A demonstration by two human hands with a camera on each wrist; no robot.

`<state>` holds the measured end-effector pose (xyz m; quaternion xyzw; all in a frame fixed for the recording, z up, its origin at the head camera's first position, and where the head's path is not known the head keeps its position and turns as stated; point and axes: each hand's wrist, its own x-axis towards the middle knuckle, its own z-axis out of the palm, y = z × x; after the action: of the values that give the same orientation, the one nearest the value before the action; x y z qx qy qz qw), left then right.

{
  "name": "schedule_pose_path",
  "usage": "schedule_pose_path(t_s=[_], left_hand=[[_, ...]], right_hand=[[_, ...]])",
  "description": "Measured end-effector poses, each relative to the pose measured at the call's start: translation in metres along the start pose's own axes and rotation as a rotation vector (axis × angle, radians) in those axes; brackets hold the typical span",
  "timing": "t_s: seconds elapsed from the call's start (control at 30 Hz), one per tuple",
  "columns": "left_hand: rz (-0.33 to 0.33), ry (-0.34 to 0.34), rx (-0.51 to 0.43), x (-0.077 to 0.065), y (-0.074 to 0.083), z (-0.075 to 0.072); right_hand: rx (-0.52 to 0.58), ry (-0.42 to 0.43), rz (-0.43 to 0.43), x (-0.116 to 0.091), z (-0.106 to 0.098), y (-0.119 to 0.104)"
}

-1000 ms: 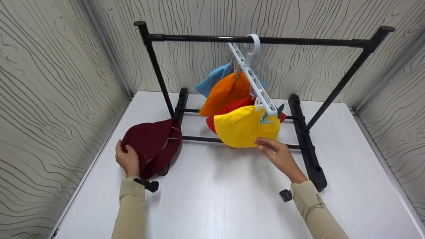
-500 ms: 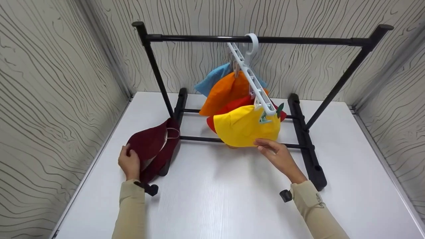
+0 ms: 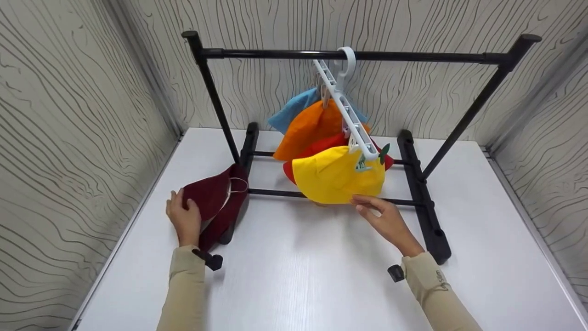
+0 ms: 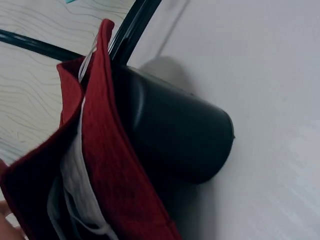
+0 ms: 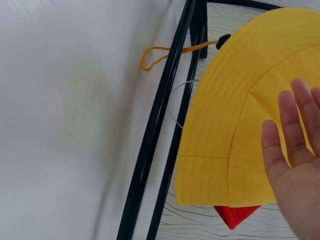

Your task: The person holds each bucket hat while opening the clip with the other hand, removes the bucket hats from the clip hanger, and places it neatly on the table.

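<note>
A maroon bucket hat (image 3: 206, 197) leans on the left foot of the black rack, its opening towards the right. My left hand (image 3: 184, 220) holds the hat's left edge between thumb and fingers. In the left wrist view the maroon hat (image 4: 115, 165) shows its pale lining, and only a bit of the fingers (image 4: 7, 220) appears. A yellow hat (image 3: 337, 177) hangs from the front clip of a white hanger (image 3: 347, 110). My right hand (image 3: 386, 223) is by its lower right edge, fingers nearly straight. In the right wrist view, the fingers lie before the yellow hat (image 5: 215, 135).
Behind the yellow hat hang a red hat (image 3: 321, 145), an orange hat (image 3: 305, 128) and a blue hat (image 3: 291, 110). The hanger hooks over the rack's top bar (image 3: 413, 56). Patterned walls enclose the white table (image 3: 294, 285). A dark rack foot (image 4: 175, 130) lies beside the maroon hat.
My left hand has shifted slightly right, and the maroon hat's left edge has moved right with it, opening the hat more. The right hand stays by the yellow hat.
</note>
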<state>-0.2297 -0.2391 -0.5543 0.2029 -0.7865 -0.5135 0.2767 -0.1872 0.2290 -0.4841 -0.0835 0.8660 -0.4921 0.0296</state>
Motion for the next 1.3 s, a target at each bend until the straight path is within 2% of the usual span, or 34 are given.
schedule_pose_path(t_s=[0.23, 0.37, 0.47, 0.6, 0.7, 0.93, 1.1, 1.3], left_hand=[[0.090, -0.072, 0.056, -0.004, 0.016, 0.011], [0.142, -0.081, 0.061, -0.007, 0.029, 0.015], [0.175, -0.092, 0.043, -0.009, 0.039, 0.020], [0.190, -0.138, 0.001, -0.014, 0.055, 0.027], [0.201, -0.172, -0.037, -0.019, 0.072, 0.032], [0.281, -0.256, -0.107, -0.031, 0.109, 0.044], [0.336, -0.309, -0.138, -0.040, 0.126, 0.054], [0.377, -0.373, -0.112, -0.052, 0.143, 0.065]], right_hand=[[0.039, 0.080, -0.092, -0.002, -0.007, -0.005], [0.054, 0.138, -0.142, -0.002, -0.011, -0.006], [0.048, 0.183, -0.169, -0.001, -0.015, -0.008], [0.054, 0.271, -0.198, 0.001, -0.020, -0.010], [0.076, 0.348, -0.202, 0.001, -0.022, -0.013], [0.145, 0.507, -0.219, 0.002, -0.029, -0.021], [0.174, 0.544, -0.232, 0.004, -0.033, -0.028], [0.211, 0.524, -0.222, 0.009, -0.039, -0.034]])
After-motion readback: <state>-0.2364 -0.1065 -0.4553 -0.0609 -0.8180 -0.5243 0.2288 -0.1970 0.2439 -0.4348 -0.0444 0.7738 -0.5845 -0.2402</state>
